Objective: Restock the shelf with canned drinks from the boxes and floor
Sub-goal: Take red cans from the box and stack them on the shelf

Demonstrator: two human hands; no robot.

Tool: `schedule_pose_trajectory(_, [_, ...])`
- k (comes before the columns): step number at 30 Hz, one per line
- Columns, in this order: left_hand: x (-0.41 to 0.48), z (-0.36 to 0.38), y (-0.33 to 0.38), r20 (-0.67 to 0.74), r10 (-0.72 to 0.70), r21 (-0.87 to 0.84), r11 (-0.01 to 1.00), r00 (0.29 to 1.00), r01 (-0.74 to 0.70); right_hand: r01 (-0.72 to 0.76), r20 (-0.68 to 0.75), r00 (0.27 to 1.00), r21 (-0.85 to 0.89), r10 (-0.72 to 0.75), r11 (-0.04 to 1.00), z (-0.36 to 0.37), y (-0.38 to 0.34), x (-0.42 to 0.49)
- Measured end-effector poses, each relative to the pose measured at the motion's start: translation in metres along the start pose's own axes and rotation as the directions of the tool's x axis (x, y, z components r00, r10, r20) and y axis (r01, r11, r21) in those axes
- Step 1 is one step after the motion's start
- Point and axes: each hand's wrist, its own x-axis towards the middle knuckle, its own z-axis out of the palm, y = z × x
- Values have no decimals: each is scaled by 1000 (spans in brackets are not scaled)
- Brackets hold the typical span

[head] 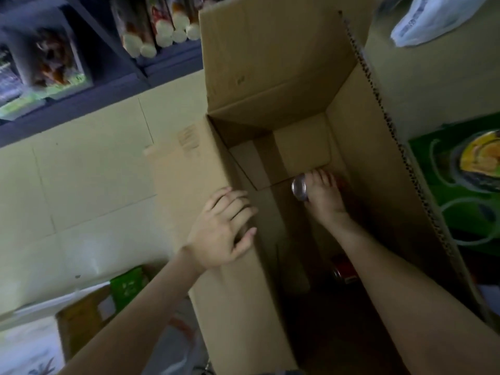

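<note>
Pale tiled floor (81,185), dark stocked shelf (67,106) at upper left. A can (299,188) is gripped low inside the tall cardboard box (270,77), silver end showing, the right hand (326,197) being wrapped round its body; the left hand (220,234) is laid, fingers fairly straight, on the box's left wall at the rim. Risk judged: on the lift from so deep a box the can could be knocked against a wall or flap and the one-handed hold loosened; the box could tip if unbraced.
</note>
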Motion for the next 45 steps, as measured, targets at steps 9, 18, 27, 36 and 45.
schedule_pose_trajectory(9, [34, -60, 81, 338, -445, 67, 890, 830, 450, -65, -73, 970, 843, 232, 534, -131, -27, -152])
schedule_pose_trajectory(18, [46, -156, 293, 149, -55, -641, 755, 987, 139, 184, -329, 811, 928, 483, 324, -206, 41, -382])
schedule_pose_trajectory(27, [0, -212, 575, 53, 361, -697, 681, 931, -224, 394, -438, 592, 890, 677, 231, -194, 132, -691])
schedule_pose_trajectory(36, [-17, -292, 802, -52, 787, -694, 414, 615, -589, 402, -546, 72, 782, 835, 477, -220, 195, -916])
schedule_pose_trajectory(45, [37, -336, 921, -616, 640, -329, 320, 459, -888, 343, -557, -318, 686, 767, 641, -271, 265, -1019])
